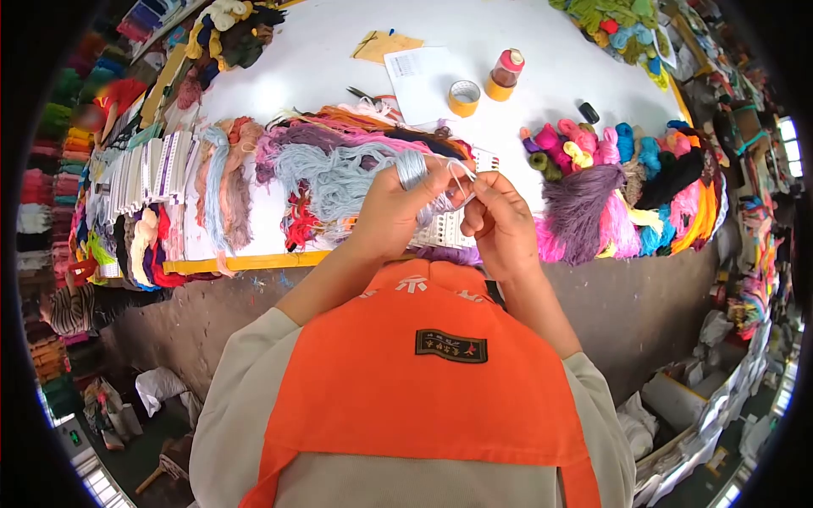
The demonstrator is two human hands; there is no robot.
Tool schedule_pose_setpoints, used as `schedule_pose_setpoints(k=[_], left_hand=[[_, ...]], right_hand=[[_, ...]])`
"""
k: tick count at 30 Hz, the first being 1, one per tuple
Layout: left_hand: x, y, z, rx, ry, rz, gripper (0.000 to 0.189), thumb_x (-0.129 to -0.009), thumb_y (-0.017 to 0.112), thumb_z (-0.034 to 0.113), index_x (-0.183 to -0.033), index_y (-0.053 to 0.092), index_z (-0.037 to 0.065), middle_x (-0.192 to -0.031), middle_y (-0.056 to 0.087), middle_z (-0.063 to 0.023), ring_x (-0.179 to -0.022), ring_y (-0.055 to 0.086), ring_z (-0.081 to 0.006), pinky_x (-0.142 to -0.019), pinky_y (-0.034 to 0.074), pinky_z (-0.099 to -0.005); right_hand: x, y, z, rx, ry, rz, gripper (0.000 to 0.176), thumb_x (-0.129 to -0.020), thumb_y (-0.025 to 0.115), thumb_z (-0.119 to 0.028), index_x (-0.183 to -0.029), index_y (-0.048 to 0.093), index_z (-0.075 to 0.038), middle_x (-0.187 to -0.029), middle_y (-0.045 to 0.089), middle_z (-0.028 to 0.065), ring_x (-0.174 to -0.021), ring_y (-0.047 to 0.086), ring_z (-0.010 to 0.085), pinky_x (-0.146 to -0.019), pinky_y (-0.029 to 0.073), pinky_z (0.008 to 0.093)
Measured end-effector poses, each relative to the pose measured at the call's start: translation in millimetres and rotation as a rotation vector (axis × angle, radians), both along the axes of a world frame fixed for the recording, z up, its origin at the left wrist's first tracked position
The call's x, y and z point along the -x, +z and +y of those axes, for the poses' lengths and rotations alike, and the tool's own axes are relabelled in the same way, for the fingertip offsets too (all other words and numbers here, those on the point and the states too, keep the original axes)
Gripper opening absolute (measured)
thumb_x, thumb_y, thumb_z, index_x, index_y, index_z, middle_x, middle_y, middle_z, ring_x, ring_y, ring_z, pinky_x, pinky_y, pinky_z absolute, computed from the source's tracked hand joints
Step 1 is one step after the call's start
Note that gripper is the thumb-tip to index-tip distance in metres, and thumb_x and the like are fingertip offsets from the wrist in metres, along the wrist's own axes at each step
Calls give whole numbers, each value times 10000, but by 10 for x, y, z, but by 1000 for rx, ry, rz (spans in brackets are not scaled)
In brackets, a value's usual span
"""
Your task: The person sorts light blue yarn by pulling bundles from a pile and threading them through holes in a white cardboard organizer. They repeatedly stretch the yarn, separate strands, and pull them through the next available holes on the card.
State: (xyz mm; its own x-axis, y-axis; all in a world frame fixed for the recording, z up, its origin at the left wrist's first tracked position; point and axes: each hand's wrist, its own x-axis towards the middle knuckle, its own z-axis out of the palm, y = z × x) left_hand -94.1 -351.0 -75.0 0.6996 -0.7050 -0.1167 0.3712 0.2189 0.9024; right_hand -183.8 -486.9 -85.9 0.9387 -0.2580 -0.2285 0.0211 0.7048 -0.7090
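Observation:
Light blue yarn point(412, 169) is wound round the fingers of my left hand point(396, 207), which is closed on it. My right hand point(501, 216) pinches a pale strand at its fingertips, just right of my left hand. Between the two hands a few loops of the strand stretch. Under and left of my hands a loose heap of light blue yarn point(330, 182) lies on purple, pink and orange yarn point(296, 135). A white card with holes point(449, 230) shows below my hands at the table's edge.
The white table point(339, 51) bears scissors point(360, 92), paper point(423, 80), a tape roll point(464, 97) and a bottle point(506, 74). Colourful yarn bundles point(593, 203) lie right, white cards point(152, 173) left. At the far left is a person in striped clothing point(69, 310).

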Motion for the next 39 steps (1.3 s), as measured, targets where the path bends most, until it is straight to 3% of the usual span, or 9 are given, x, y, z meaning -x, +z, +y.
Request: schedule_pose_setpoints(k=[5,8,11,16,18,22,29,34,39], left_hand=[[105,-63,-125,187,-91,189,442,-1002,503,344,-1198,606,-38,-1105,655,-96,-962,590,-111,-831,489,-269],[232,24,-185,-122,7,-269,427,-1010,491,327,-1186,618,-40,-1072,666,-63,-948,593,-97,-825,483,-260],[295,-43,-203,-139,42,-319,400,-1007,502,301,-1181,624,-37,-1045,676,-57,-940,595,-91,-823,482,-254],[147,-33,-122,7,14,47,564,-1033,373,409,-1200,590,-83,-1103,660,-138,-1009,627,-174,-888,474,-299],[120,6,-108,106,-76,185,599,-1032,352,439,-1234,563,-84,-1165,634,-144,-1047,611,-175,-909,465,-306],[97,-69,-94,-11,-201,-19,595,-1035,335,440,-1271,542,-66,-1131,626,-124,-1036,585,-175,-930,453,-317],[97,-136,-135,62,-138,2,492,-1025,415,385,-1198,588,-41,-1118,628,-119,-1036,579,-166,-930,448,-317],[121,-145,-128,26,-143,-89,237,-946,587,165,-1100,601,-14,-958,637,-58,-864,587,-111,-783,476,-270],[126,-195,-153,-16,-109,-67,195,-936,601,145,-1056,596,-8,-897,629,-37,-799,570,-88,-727,469,-253]], right_hand=[[100,-30,-137,108,-29,28,101,-955,567,-163,-952,578,-62,-815,628,30,-572,447,48,-544,406,225],[128,0,-148,325,23,78,123,-929,632,-178,-1004,639,-80,-780,603,-33,-602,473,27,-562,437,203],[124,-59,-161,269,26,107,117,-926,641,-183,-990,642,-85,-781,597,-45,-603,471,23,-566,446,195],[116,-63,-249,24,51,73,148,-966,573,-205,-953,610,-62,-792,612,6,-546,496,54,-531,443,213],[122,-57,-264,149,145,109,154,-948,602,-206,-958,616,-53,-787,611,3,-561,508,66,-539,443,213],[123,-102,-213,598,213,162,143,-865,704,-110,-989,667,-49,-823,647,-23,-685,550,31,-571,443,195],[186,-37,-183,324,64,123,110,-865,702,-119,-948,664,-57,-845,667,3,-759,616,63,-575,475,194],[245,-43,-211,171,38,104,85,-871,685,-112,-944,671,-71,-847,669,5,-742,609,58,-568,471,184],[246,-46,-219,129,39,86,68,-880,672,-118,-933,676,-76,-848,665,1,-701,587,42,-560,466,176]])
